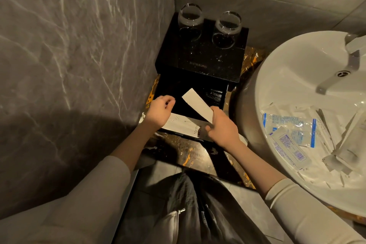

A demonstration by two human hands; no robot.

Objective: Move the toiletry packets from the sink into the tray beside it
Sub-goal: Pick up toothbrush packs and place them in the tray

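A black tray [170, 87], drawn out like a drawer from a black box, sits left of the white sink [287, 77]. My right hand [221, 127] is shut on a long pale paper packet [197, 103] that slants up over the tray. A second pale packet printed "TOOTH BRUSH" [186, 126] lies across the tray's front edge. My left hand [160, 112] rests on that packet's left end with fingers loosely curled; whether it grips the packet I cannot tell. Several clear and blue-printed toiletry packets [291, 132] lie heaped in the sink.
Two clear glasses [190, 20] [226, 27] stand on the black box [200, 55] behind the tray. A metal faucet [340, 73] juts over the sink. Grey marble walls close in at left and back. The counter [190, 154] is dark marble.
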